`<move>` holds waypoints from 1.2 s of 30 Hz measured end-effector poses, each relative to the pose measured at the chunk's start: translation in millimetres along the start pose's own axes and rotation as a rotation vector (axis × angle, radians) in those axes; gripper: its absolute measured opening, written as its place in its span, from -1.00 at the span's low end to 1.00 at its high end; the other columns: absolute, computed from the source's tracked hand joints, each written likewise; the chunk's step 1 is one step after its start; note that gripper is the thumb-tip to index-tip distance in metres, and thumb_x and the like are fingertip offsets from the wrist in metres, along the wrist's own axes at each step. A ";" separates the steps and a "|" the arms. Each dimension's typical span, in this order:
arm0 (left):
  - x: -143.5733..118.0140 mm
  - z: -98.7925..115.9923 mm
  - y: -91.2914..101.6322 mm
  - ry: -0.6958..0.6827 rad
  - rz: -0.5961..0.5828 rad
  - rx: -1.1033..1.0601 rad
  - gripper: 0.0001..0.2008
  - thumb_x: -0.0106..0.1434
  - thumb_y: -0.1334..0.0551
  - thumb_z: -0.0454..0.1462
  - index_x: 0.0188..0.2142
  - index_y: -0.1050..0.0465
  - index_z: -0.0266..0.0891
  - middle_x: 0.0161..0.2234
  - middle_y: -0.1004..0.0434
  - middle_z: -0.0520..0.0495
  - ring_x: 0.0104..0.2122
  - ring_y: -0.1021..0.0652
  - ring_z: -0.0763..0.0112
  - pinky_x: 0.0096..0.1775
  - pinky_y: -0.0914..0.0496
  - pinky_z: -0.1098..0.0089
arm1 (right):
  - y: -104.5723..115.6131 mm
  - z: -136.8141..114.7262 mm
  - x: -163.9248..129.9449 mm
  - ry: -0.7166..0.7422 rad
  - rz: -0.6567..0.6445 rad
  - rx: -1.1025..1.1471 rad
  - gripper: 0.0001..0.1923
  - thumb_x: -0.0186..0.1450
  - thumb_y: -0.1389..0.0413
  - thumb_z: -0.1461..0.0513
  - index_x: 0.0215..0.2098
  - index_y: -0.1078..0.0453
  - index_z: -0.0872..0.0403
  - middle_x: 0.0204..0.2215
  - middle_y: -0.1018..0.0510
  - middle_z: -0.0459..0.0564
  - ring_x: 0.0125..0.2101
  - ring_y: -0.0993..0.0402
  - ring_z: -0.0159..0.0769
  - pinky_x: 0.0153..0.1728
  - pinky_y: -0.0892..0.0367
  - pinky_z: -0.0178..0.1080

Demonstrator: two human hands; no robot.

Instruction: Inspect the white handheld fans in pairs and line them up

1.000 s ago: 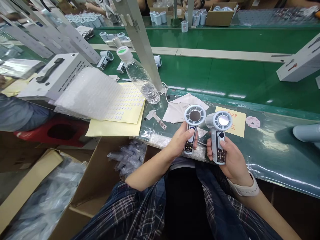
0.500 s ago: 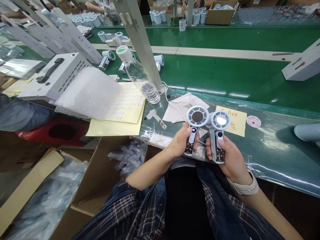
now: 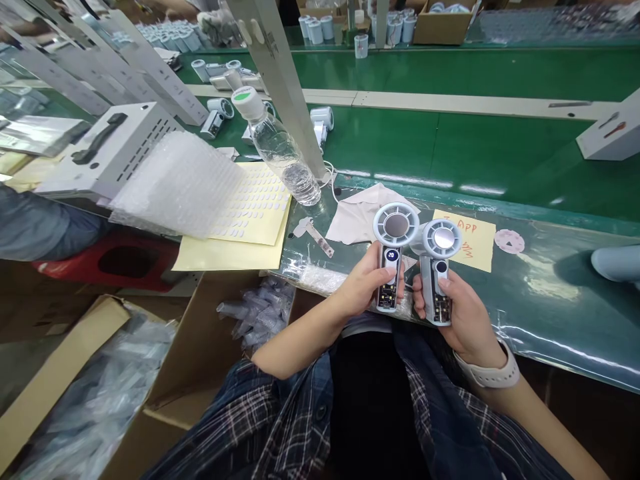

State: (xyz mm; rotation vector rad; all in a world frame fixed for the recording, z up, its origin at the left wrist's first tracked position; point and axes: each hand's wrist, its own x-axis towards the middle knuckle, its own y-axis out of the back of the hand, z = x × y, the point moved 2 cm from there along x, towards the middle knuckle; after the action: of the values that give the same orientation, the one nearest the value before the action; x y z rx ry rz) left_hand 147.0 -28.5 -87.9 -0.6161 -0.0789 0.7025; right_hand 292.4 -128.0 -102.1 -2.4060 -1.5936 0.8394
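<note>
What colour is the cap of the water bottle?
Green on top with a white rim, on the water bottle; the head view shows it.

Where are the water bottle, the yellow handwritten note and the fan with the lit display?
water bottle [image 3: 280, 150], head view, on its clear body.
yellow note [image 3: 473, 243], head view, on its middle.
lit fan [image 3: 396, 225], head view, on its round head.

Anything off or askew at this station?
Two things. The water bottle leans against the slanted post rather than standing upright. Both handheld fans, in the left hand and right hand, show bare circuit boards on their handles, with no covers. No spills show.
</note>
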 end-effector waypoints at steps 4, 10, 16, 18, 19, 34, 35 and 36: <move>-1.5 -3.2 2.7 0.006 -0.032 0.076 -0.45 0.18 -0.44 -0.01 -0.08 -0.17 -0.15 -0.33 -0.45 0.10 -0.49 -0.52 0.44 -0.42 -0.43 0.37 | 0.0 -0.4 0.3 -0.002 0.004 0.013 -0.62 0.24 -0.33 0.00 -0.09 -0.53 0.03 -0.36 -0.57 -0.04 -0.52 -0.42 -0.32 -0.59 -0.39 -0.29; -3.8 -3.7 3.5 -0.054 -0.122 0.161 -0.51 0.32 -0.38 0.05 -0.06 -0.19 -0.14 -0.35 -0.48 0.07 -0.43 -0.56 0.40 -0.31 -0.46 0.33 | 0.1 -0.5 1.0 0.010 -0.017 0.016 -0.66 0.27 -0.31 0.00 -0.12 -0.46 0.03 -0.36 -0.58 -0.05 -0.55 -0.41 -0.34 -0.61 -0.37 -0.30; -4.9 0.9 4.1 -0.070 -0.088 0.295 -0.51 0.32 -0.36 0.07 -0.07 -0.19 -0.15 -0.26 -0.51 0.00 -0.35 -0.64 0.30 -0.23 -0.51 0.27 | -2.8 -4.5 -2.8 0.117 -0.057 0.072 -0.62 0.34 -0.27 -0.08 -0.10 -0.34 -0.04 -0.37 -0.60 -0.08 -0.56 -0.45 -0.32 -0.65 -0.35 -0.32; -4.9 2.2 5.4 -0.041 0.012 0.357 -0.47 0.29 -0.40 0.06 -0.04 -0.20 -0.16 -0.22 -0.54 -0.04 -0.31 -0.67 0.27 -0.22 -0.52 0.26 | -3.0 -7.3 -4.5 0.114 -0.102 0.093 -0.55 0.34 -0.25 -0.18 -0.16 -0.36 -0.02 -0.37 -0.60 -0.05 -0.59 -0.45 -0.33 -0.66 -0.35 -0.31; -4.9 2.6 5.6 -0.024 0.054 0.357 -0.41 0.24 -0.45 0.05 -0.01 -0.19 -0.17 -0.17 -0.56 -0.07 -0.30 -0.68 0.26 -0.21 -0.54 0.26 | -2.6 -8.8 -4.9 0.107 -0.121 0.101 -0.51 0.33 -0.24 -0.22 -0.18 -0.38 -0.01 -0.36 -0.61 -0.03 -0.58 -0.46 -0.32 -0.64 -0.38 -0.28; -14.5 13.4 -6.4 -0.121 0.000 0.116 -0.52 0.39 -0.29 0.11 0.03 -0.14 -0.06 -0.18 -0.69 -0.09 -0.31 -0.73 0.17 -0.27 -0.63 0.20 | 2.9 -28.3 -16.2 0.154 0.015 0.027 -0.51 0.19 -0.44 -0.17 -0.09 -0.62 -0.06 -0.15 -0.75 0.08 -0.21 -0.71 0.04 -0.21 -0.67 0.06; -14.5 14.8 -6.6 -0.132 -0.022 0.103 -0.51 0.39 -0.31 0.09 0.06 -0.16 -0.07 -0.17 -0.69 -0.09 -0.28 -0.73 0.17 -0.23 -0.63 0.20 | 1.3 -30.1 -16.9 0.161 0.021 0.045 -0.50 0.17 -0.45 -0.16 -0.09 -0.62 -0.06 -0.15 -0.75 0.08 -0.19 -0.71 0.05 -0.20 -0.67 0.08; -14.4 15.8 -6.8 -0.138 -0.041 0.091 -0.50 0.38 -0.33 0.08 0.09 -0.19 -0.08 -0.15 -0.70 -0.11 -0.26 -0.73 0.17 -0.21 -0.63 0.19 | -0.3 -31.7 -17.4 0.166 0.025 0.062 -0.50 0.15 -0.46 -0.15 -0.10 -0.62 -0.06 -0.14 -0.75 0.08 -0.18 -0.72 0.07 -0.19 -0.67 0.10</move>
State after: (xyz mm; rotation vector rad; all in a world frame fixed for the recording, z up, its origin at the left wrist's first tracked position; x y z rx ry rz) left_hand 135.7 -33.6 -69.2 -0.4770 -0.1861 0.7046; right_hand 303.6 -137.4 -69.1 -2.3874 -1.4578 0.6630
